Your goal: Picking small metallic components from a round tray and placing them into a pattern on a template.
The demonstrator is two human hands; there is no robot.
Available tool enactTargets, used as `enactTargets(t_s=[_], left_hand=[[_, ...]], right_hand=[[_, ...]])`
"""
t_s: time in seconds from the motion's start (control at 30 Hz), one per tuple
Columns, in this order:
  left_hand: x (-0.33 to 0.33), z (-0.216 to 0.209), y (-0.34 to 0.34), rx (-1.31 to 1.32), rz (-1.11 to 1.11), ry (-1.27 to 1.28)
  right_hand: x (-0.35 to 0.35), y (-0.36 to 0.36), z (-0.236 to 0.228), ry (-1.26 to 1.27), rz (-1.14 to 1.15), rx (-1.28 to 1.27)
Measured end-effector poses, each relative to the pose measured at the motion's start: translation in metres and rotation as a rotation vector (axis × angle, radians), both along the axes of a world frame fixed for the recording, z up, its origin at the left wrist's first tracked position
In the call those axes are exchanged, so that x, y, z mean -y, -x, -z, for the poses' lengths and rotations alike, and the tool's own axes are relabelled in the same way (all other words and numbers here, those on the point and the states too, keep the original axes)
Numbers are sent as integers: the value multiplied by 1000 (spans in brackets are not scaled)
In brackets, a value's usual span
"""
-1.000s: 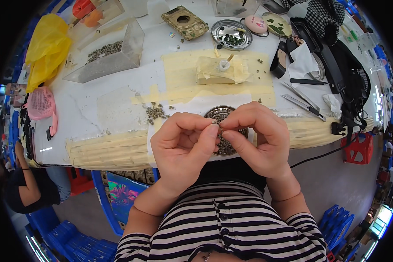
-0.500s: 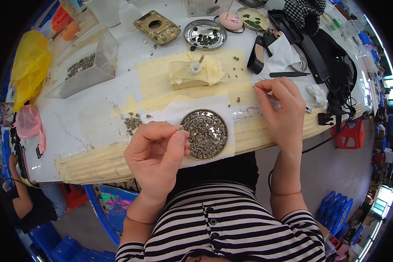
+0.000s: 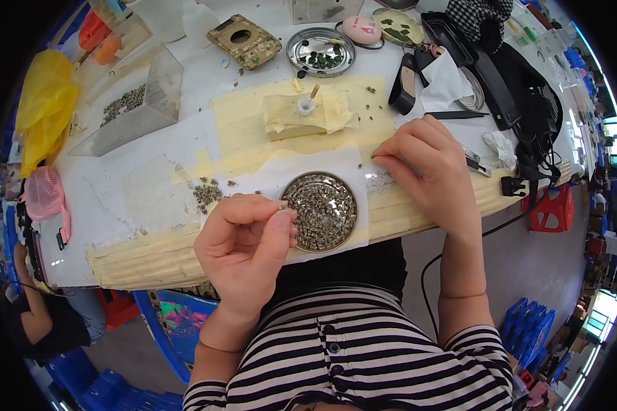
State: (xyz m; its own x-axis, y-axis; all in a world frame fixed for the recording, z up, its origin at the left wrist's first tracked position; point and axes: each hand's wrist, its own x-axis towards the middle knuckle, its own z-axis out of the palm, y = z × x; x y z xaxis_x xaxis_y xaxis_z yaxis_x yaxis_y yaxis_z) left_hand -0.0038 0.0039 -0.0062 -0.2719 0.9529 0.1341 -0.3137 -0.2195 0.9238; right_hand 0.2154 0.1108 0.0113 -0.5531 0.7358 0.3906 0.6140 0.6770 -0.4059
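Observation:
My left hand (image 3: 238, 250) is raised beside a round metal dish (image 3: 286, 236), thumb and forefinger pinching a small metal piece (image 3: 282, 206). The dish is filled with many small grey metal pieces (image 3: 325, 212) like short cylinders. To the right of the dish, my right hand (image 3: 428, 175) hovers low over the table with its fingertips pinched together. A tiny dark piece (image 3: 374, 157) shows at those fingertips; its kind is too small to make out. Beyond the dish, a tape-covered block (image 3: 295, 127) holds a small white cup (image 3: 306, 105) with a stick in it.
Loose small pieces (image 3: 207, 194) lie left of the dish. A clear tray (image 3: 127, 133) stands at the far left, near a yellow bag (image 3: 44, 109). At the back are a camouflage box (image 3: 253, 48) and a second metal dish (image 3: 332, 70). Black tweezers (image 3: 456, 116) and a black bag (image 3: 528, 89) lie right.
My right hand has moved left and nearer to me, down to where a small piece lay on the table. My left hand keeps its pinch in nearly the same place.

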Motion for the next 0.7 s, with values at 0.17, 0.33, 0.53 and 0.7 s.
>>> enactTargets(t_s=[0.17, 0.33, 0.53, 0.7], left_hand=[[0, 2, 0, -53, 5, -31], [1, 4, -3, -228, -83, -41], [0, 3, -6, -250, -48, -19], [-2, -1, -6, -181, -14, 21]], right_hand=[[-1, 6, 0, -103, 9, 121], [2, 10, -3, -15, 56, -8], [30, 30, -8, 301, 10, -518], [42, 41, -13, 687, -96, -757]])
